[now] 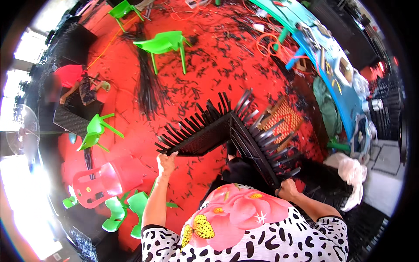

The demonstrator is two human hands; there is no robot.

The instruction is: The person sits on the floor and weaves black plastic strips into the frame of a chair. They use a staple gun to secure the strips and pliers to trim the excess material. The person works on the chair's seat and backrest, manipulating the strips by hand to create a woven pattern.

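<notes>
Between my hands is an angled black woven wicker furniture piece (pixel 200 136), with many loose flat strips sticking out along its far edges. Its left side is woven tight, and an open-looking frame side (pixel 251 146) runs down to the right from the corner. My left hand (pixel 166 164) is closed round the left end. At the lower right end, my right hand (pixel 288 190) grips the frame, its fingers partly hidden. Just beyond the right side stands a small stool or chair with a red-and-tan woven seat (pixel 281 120).
Black strip offcuts litter the red floor (pixel 209 65), with a long strip bundle (pixel 146 83) at far left. Green chairs (pixel 163 43) and a pink chair (pixel 102 181) stand left. Another person (pixel 72 78) works there. A blue table (pixel 325 65) holds tools.
</notes>
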